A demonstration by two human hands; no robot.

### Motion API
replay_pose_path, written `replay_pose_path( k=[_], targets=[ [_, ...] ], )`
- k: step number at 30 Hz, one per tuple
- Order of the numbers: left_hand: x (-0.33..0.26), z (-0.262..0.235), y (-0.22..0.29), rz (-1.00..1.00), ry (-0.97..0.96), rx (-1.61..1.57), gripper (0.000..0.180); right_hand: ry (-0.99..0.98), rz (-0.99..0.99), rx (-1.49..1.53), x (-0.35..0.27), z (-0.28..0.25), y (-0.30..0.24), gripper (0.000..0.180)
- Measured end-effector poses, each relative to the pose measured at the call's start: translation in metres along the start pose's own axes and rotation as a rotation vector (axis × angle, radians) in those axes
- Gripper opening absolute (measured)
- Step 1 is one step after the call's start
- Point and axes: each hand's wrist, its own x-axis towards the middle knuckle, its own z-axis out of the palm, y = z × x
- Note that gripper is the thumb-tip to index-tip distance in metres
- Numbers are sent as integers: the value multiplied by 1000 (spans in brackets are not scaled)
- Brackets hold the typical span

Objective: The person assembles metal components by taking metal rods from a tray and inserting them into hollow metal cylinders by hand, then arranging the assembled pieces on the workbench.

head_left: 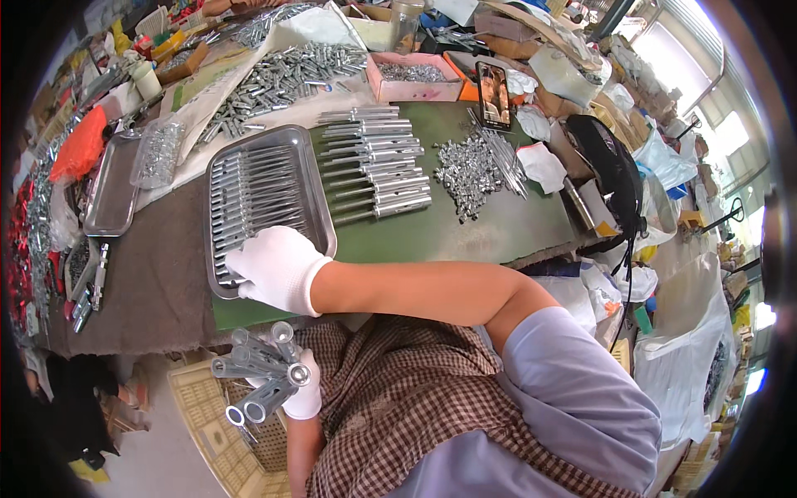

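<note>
My left hand (307,390), in a white glove, is closed around a bunch of shiny metal tubes (259,365) below the table's front edge, their open ends pointing up and left. My right hand (278,270), also gloved, reaches across to the near end of a grey metal tray (324,224). Its fingers bend down among the slim metal rods (257,187) lying side by side in the tray; what they pinch is hidden. Right of the tray, several rods with tubes on them (374,158) lie in a stacked row on a green mat (465,241).
Small metal nuts (469,174) and thin pins (502,158) lie in a pile on the right. Behind are a heap of metal sleeves (290,79), a pink box (413,79) of small parts and a propped phone (493,95). A yellow crate (199,415) stands below the table.
</note>
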Motion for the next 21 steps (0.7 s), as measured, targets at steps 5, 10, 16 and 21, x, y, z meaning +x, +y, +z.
replay_pose_path(
  k=[5, 10, 16, 21],
  targets=[
    [5, -9, 1, 308, -67, 391, 63, -55, 59, 159, 6, 1, 4, 20],
    [4, 8, 4, 19, -150, -204, 74, -98, 40, 197, 12, 3, 10, 23],
    [18, 35, 22, -3, -345, -508, 55, -175, 0, 232, 21, 9, 27, 26],
    [26, 47, 29, 86, -466, -393, 57, 216, 36, 430, -7, -43, 42, 46]
  ],
)
